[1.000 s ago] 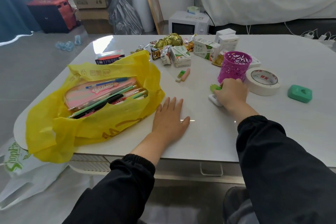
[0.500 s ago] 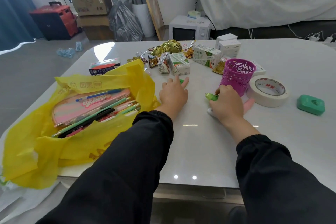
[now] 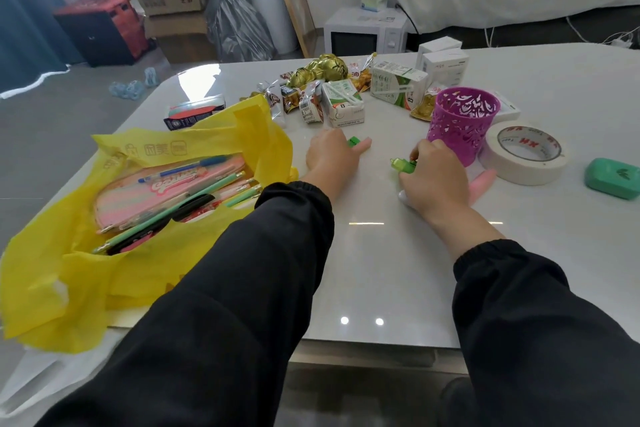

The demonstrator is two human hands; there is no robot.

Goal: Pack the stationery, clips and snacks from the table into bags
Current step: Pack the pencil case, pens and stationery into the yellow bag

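Observation:
A yellow bag (image 3: pixel 52 270) lies open at the table's left, holding a pink pencil case (image 3: pixel 156 191) and several pens. My left hand (image 3: pixel 329 158) reaches past the bag and curls over a small green-and-pink eraser (image 3: pixel 354 141) on the table. My right hand (image 3: pixel 438 180) grips a clear green correction tape (image 3: pixel 403 165) beside the purple pen cup (image 3: pixel 460 121). A white piece (image 3: pixel 402 197) and a pink piece (image 3: pixel 482 183) stick out from under that hand. Wrapped snacks (image 3: pixel 304 99) and two drink cartons (image 3: pixel 346 107) (image 3: pixel 398 83) lie beyond.
A roll of masking tape (image 3: pixel 523 152) and a green case (image 3: pixel 611 178) sit right of the cup. White boxes (image 3: pixel 446 66) stand at the back, a dark flat box (image 3: pixel 194 111) behind the bag. A white bag (image 3: pixel 31 378) hangs below the table's left edge.
My left hand left its flat rest near the table's front and reached forward onto the eraser. My right hand stayed by the cup, with the green correction tape now showing at its fingers.

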